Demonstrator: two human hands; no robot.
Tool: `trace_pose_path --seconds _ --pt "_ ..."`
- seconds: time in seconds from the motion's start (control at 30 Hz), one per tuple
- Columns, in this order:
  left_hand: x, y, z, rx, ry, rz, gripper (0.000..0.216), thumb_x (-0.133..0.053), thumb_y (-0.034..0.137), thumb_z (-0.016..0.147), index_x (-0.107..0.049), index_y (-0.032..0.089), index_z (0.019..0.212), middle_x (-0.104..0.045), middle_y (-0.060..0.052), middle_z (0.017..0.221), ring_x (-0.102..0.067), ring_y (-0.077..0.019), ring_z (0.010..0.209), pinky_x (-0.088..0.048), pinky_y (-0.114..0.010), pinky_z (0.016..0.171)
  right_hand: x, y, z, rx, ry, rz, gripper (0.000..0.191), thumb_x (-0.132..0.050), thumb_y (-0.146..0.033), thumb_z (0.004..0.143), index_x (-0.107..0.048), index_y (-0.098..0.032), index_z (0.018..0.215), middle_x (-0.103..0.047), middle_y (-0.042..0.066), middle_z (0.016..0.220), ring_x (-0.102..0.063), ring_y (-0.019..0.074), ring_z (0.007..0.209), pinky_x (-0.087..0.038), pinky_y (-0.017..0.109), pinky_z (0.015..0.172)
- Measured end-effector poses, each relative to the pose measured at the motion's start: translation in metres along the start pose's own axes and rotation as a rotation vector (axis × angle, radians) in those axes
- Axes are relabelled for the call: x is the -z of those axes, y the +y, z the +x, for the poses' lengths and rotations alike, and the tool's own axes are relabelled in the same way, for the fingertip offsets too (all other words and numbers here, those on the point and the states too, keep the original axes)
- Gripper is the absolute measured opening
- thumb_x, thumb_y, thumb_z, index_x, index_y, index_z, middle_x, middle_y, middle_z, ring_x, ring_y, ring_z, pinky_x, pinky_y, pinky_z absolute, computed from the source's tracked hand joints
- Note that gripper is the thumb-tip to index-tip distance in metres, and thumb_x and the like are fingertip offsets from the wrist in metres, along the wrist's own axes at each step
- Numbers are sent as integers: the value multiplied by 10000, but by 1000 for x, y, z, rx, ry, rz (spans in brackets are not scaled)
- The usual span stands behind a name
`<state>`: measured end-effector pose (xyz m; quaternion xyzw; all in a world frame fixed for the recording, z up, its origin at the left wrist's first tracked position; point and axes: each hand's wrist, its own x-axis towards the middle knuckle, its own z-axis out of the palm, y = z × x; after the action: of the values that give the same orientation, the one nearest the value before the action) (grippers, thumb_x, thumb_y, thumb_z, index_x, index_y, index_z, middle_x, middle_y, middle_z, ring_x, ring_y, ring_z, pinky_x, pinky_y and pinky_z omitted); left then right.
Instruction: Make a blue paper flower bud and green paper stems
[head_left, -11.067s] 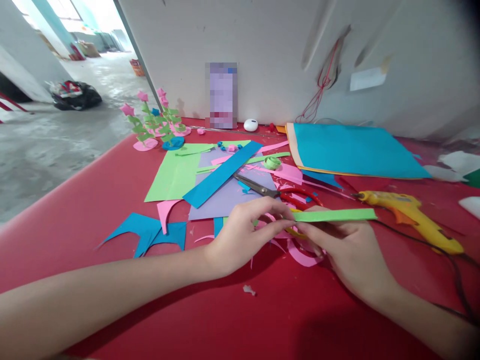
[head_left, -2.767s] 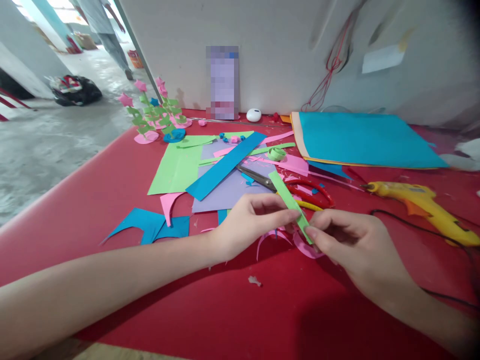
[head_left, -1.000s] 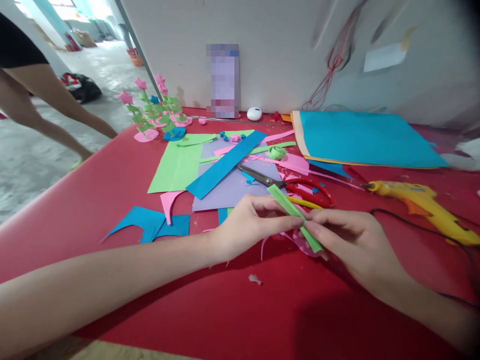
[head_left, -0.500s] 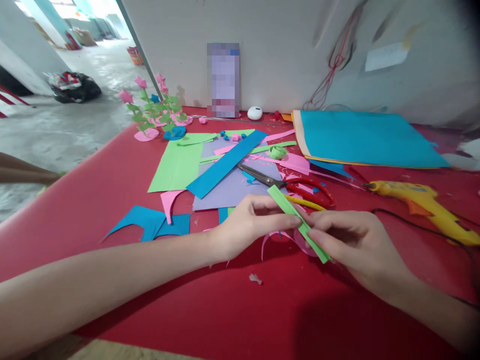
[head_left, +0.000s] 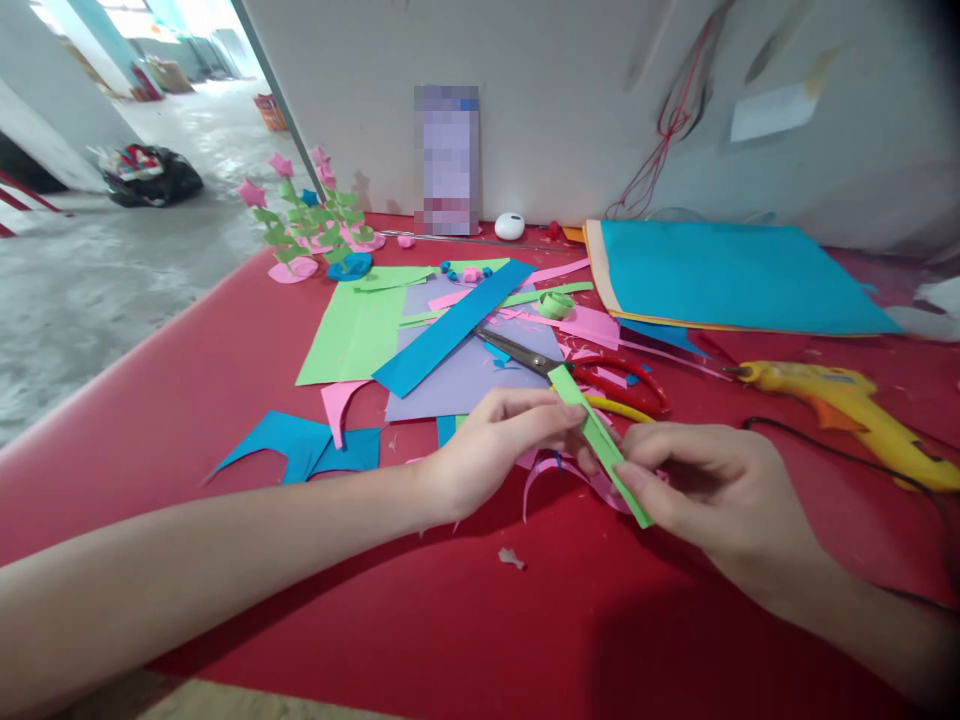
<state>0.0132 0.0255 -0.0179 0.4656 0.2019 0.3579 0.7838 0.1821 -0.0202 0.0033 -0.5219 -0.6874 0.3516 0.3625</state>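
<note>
Left hand (head_left: 495, 450) and right hand (head_left: 705, 490) each pinch the green paper strip (head_left: 596, 435), which slants from 11 to 5 o'clock. Red-handled scissors (head_left: 600, 378) lie just beyond it at 12 o'clock, and the glue gun (head_left: 840, 405) lies at 3 o'clock.

The upright flat object (head_left: 447, 160) against the wall is blurred into blocks, so its surface cannot be read. The green strip (head_left: 600, 440) is partly covered by fingers of the left hand (head_left: 495, 450) and the right hand (head_left: 712, 490). The red handles of the scissors (head_left: 525, 358) are partly hidden behind the strip. The glue gun (head_left: 840, 400) is cut off by the right edge, and both forearms are cut off by the picture's edges.
</note>
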Motion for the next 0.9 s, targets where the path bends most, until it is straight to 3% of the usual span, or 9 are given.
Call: trace_pose_path --seconds 0.2,0.47,0.67,0.9 --pt "-4 2 -1 24 39 39 89 -625 159 767 -696 131 813 -662 -7 721 -590 -92 673 -468 -200 682 -1 0 -1 -9 29 17 214 -550 -213 748 -529 -228 536 -512 -31 495 -431 110 451 -323 256 400" --pt "-6 2 -1 47 106 55 54 -645 122 750 -697 111 753 -659 7 647 -566 -53 566 -457 -157 584 -2 1 1 -13 21 33 200 -551 -185 729 -544 -228 533 -498 -42 490 -402 101 444 -306 249 403" --pt "-4 3 -1 42 89 33 92 -625 89 752 -704 128 778 -684 -7 722 -613 -88 668 -486 -191 679 -1 1 5 -63 -55 49 221 -527 -219 739 -509 -219 518 -448 -48 480 -390 93 428 -311 229 381" --pt "-6 4 -1 37 75 45 96 -636 88 738 -711 133 778 -682 -2 721 -605 -92 675 -481 -195 680 1 -1 3 -54 -60 25 252 -515 -285 799 -550 -227 556 -523 -30 514 -463 109 459 -358 233 406"
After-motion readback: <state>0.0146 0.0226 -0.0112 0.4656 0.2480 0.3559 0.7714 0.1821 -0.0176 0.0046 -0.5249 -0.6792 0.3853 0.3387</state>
